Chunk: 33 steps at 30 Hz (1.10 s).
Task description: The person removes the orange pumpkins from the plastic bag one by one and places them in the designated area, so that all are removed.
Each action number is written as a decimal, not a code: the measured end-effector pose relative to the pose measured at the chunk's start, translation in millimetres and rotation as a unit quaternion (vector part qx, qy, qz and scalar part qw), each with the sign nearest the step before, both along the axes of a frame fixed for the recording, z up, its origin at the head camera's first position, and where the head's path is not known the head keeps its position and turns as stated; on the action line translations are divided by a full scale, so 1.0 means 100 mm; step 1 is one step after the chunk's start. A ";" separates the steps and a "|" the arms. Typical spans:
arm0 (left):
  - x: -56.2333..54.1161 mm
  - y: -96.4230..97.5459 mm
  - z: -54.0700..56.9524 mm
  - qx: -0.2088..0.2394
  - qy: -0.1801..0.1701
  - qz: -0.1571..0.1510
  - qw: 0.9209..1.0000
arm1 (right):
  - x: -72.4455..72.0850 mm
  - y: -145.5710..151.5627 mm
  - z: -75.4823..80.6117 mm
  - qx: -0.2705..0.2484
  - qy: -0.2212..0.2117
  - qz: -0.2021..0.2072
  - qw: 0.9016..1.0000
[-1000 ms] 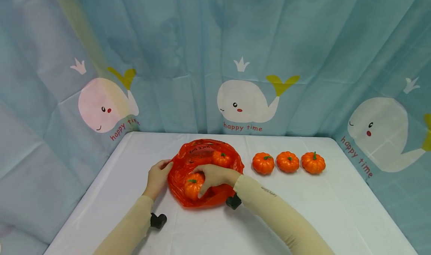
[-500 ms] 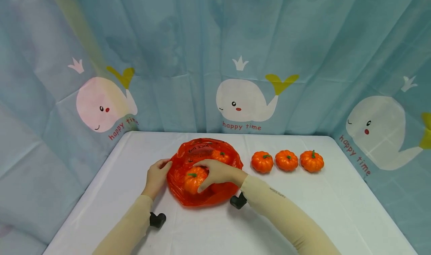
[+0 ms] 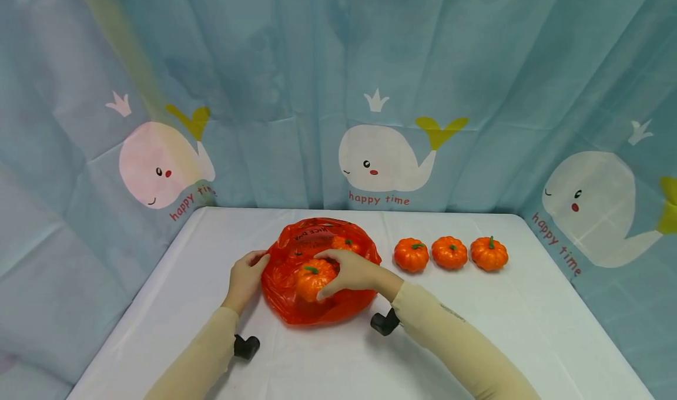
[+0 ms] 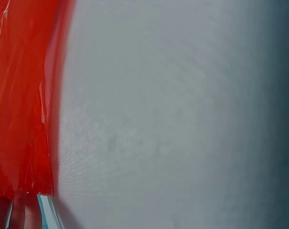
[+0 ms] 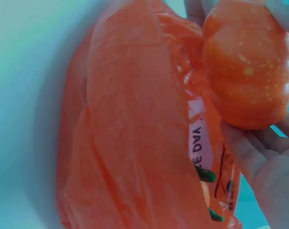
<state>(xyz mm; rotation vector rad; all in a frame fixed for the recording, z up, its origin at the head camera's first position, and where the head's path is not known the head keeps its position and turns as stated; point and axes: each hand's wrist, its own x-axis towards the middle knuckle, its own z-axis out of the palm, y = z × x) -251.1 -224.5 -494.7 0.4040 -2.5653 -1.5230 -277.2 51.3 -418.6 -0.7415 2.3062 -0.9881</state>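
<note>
A red plastic bag point(image 3: 296, 241) lies with its mouth open on the white table. My left hand point(image 3: 245, 279) pinches the bag's left rim; in the left wrist view its fingertips point(image 4: 25, 210) meet the red plastic. Over the bag's opening, my right hand point(image 3: 351, 272) grips a small orange pumpkin point(image 3: 311, 282) with a green stem, thumb on the near side and fingers on the far side. The right wrist view shows this pumpkin point(image 5: 249, 67) raised above the bag's rim. Another pumpkin point(image 3: 346, 244) sits at the back inside the bag, partly hidden.
Three more orange pumpkins stand in a row right of the bag: a left one point(image 3: 411, 255), a middle one point(image 3: 449, 253) and a right one point(image 3: 489, 254). A blue curtain point(image 3: 264, 94) with whale prints hangs behind the white table point(image 3: 328, 359).
My right hand has raised the pumpkin inside the bag's mouth and shifted it slightly rightward. My left hand has stayed at the bag's left rim.
</note>
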 end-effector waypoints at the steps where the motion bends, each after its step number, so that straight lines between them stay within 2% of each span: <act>1: 0.00 0.00 0.00 0.000 -0.001 0.001 1.000 | 0.01 0.01 0.00 -0.003 0.002 0.000 1.000; 14: 0.03 0.02 -0.02 -0.006 0.001 0.005 1.000 | 0.08 0.21 -0.01 -0.036 0.010 -0.029 0.999; 24: 0.01 0.02 -0.01 -0.007 0.001 0.005 1.000 | 0.20 0.34 0.05 -0.065 0.023 -0.031 0.997; 33: 0.00 0.03 0.00 -0.011 0.001 0.004 1.000 | 0.28 0.43 0.07 -0.080 0.027 -0.060 0.995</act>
